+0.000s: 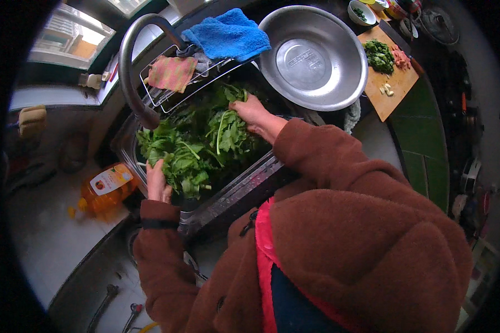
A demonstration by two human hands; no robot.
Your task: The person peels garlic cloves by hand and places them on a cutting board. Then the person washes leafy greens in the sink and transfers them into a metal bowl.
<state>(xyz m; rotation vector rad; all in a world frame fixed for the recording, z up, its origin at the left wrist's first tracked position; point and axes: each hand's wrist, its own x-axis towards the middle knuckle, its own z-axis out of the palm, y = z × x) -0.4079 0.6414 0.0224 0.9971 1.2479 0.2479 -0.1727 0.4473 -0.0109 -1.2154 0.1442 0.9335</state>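
Observation:
A loose mass of leafy greens (183, 154) fills much of the dark sink (237, 179). My left hand (156, 179) grips leaves at the near left side of the sink, its fingers partly hidden by them. Farther right, my right hand (252, 112) is closed around a bunch of the same greens, with stems and leaves hanging below it. The curved metal faucet (127, 62) arches over the sink, and its spout ends just above the greens near my left hand. Any water in the sink is hard to make out.
Beyond my right hand, a large metal basin (304, 62) adjoins a cutting board (385, 106) with chopped greens, pink pieces and garlic cloves. A wire rack (164, 106) holds a blue towel (233, 35) and a sponge cloth (173, 73). An orange liquid bottle (108, 195) lies left.

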